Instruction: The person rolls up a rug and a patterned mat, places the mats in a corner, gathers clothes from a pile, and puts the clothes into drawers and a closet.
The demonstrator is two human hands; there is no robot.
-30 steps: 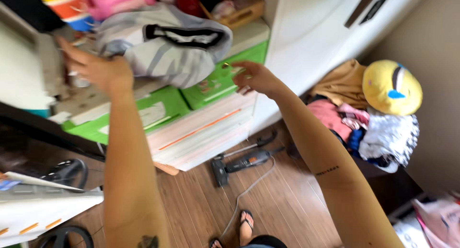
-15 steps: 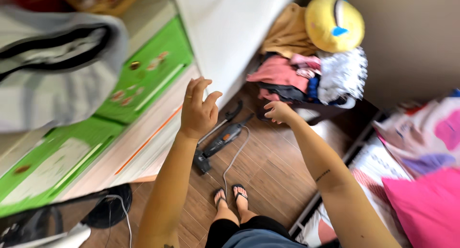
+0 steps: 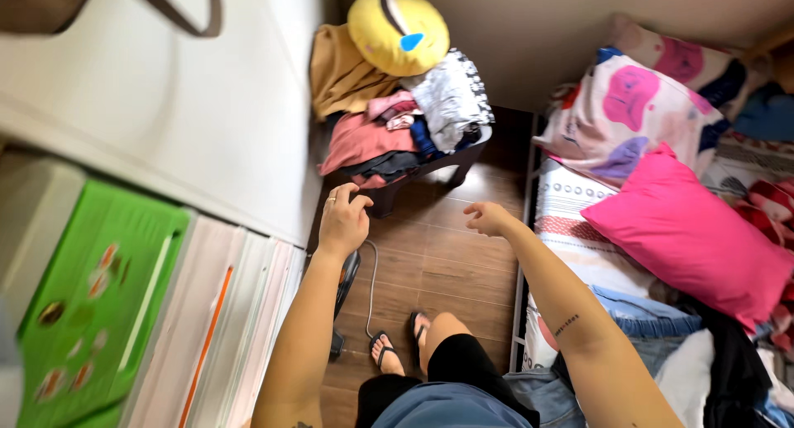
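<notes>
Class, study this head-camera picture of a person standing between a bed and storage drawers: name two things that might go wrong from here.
1. A grey cable trails across the wooden floor right by the sandalled feet; a step forward might snag it.
2. The pile of clothes on the dark stool, topped by a yellow round cushion, looks loosely heaped; if the empty left hand or right hand tugs it, things may slide off.

Both hands empty, extended forward: left (image 3: 343, 221) loosely curled, right (image 3: 488, 219) relaxed.
</notes>
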